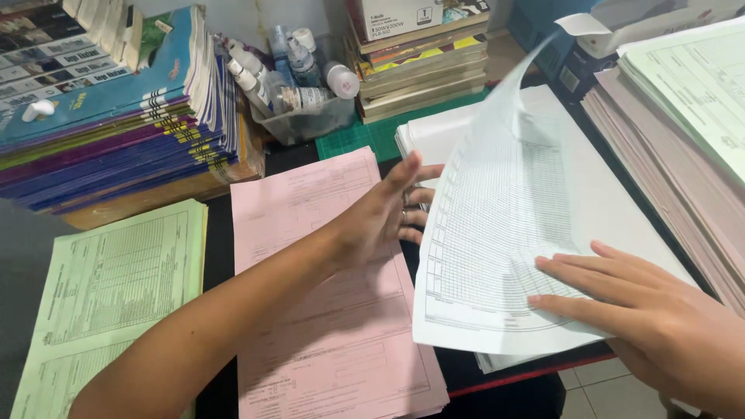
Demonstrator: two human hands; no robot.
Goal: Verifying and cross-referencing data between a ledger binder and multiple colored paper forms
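My left hand (384, 217) reaches across the pink form stack (326, 310) and holds the left edge of a white printed sheet (497, 225), which curls upward off the white paper stack (621, 202). Its thumb is up and its fingers are tucked behind the sheet's edge. My right hand (644, 310) lies flat with fingers spread on the lower right corner of that sheet, pressing it down. A ring shows on a finger of the left hand.
A green form stack (116, 295) lies at the left. Stacked books (116, 116) stand at the back left, a clear tub of small bottles (299, 77) and more books (423, 66) behind. Tall paper piles (683, 132) rise on the right. The desk edge (528, 372) is near.
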